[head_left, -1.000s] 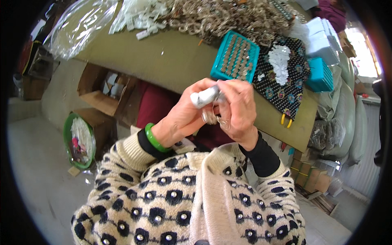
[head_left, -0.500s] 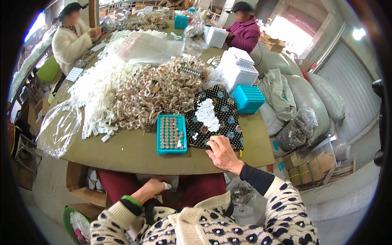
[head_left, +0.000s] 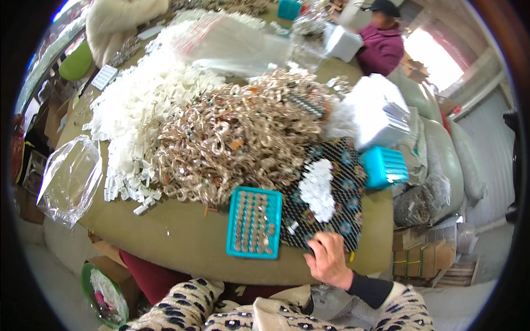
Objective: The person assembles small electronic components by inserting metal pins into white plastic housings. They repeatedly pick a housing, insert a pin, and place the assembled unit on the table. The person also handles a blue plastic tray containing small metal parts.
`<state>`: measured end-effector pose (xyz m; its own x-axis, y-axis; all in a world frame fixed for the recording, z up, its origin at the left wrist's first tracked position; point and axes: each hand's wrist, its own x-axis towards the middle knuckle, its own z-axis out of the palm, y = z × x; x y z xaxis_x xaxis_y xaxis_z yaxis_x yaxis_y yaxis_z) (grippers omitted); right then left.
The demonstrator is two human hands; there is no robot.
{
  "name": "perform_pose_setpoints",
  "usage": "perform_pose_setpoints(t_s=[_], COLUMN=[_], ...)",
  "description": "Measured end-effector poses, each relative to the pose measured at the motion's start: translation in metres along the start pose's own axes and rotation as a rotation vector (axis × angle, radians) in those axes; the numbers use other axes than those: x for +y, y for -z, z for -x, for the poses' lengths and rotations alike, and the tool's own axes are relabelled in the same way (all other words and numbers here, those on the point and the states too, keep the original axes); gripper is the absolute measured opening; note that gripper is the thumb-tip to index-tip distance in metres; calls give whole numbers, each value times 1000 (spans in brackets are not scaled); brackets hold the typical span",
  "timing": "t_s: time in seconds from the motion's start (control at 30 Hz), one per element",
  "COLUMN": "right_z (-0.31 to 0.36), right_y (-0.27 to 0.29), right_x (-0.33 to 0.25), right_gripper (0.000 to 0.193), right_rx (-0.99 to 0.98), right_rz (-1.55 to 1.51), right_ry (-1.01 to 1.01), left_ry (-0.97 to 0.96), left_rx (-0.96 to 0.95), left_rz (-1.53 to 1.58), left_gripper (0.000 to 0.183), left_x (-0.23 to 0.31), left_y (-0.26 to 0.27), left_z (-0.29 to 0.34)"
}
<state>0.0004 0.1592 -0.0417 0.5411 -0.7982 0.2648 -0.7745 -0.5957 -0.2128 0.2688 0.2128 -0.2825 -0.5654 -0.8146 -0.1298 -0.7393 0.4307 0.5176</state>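
Observation:
My right hand [head_left: 328, 259] rests knuckles up on the near edge of a dark patterned cloth [head_left: 339, 218], fingers curled down; whether it holds anything is hidden. A heap of small white pieces [head_left: 317, 187] lies on that cloth. Just left of the hand sits a teal tray [head_left: 254, 222] filled with rows of small metal pieces. My left hand is out of sight; only its spotted sleeve [head_left: 182, 306] shows at the bottom edge. Beyond the tray spreads a big pile of gold-coloured metal loops [head_left: 237, 132], with a pile of white plastic pieces [head_left: 138, 110] to its left.
Teal trays [head_left: 383, 167] and stacked white trays [head_left: 381, 113] stand at the right. Clear plastic bags [head_left: 69, 176] hang off the table's left edge. Two other people [head_left: 381, 47] sit at the far end. A green basket [head_left: 102, 292], boxes [head_left: 422, 256] and sacks [head_left: 441, 160] surround the table.
My hands were together in front of my chest a second ago. The right hand went to the cloth's near edge and stays there; the left hand dropped out of view. The view came closer to the table.

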Motion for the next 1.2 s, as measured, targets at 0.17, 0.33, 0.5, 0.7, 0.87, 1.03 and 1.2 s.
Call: perform_pose_setpoints(t_s=[0.17,0.33,0.5,0.7,0.87,1.03,1.2], right_z=[4,1,-1,3,5,4,4], right_y=[-4,-2,1,-6,-11,-14,-15], right_x=[6,9,5,9,6,1,2], right_gripper=[45,40,39,48,42,37,36], right_rx=[-105,-171,-162,-55,50,135,167], right_rz=[-19,-37,-27,-34,30,74,80], right_ry=[-79,-108,-126,-11,40,60,77], left_ry=[4,8,-7,-68,-105,-117,-125], left_rx=[-41,-83,-81,-40,-46,-112,-193], left_rz=[74,122,116,77,67,74,93], left_gripper=[21,22,23,24,24,25,27], left_x=[-7,-12,-14,0,8,18,31], left_y=[32,60,72,70,75,89,101], left_z=[-22,-35,-40,-16,-4,0,0])
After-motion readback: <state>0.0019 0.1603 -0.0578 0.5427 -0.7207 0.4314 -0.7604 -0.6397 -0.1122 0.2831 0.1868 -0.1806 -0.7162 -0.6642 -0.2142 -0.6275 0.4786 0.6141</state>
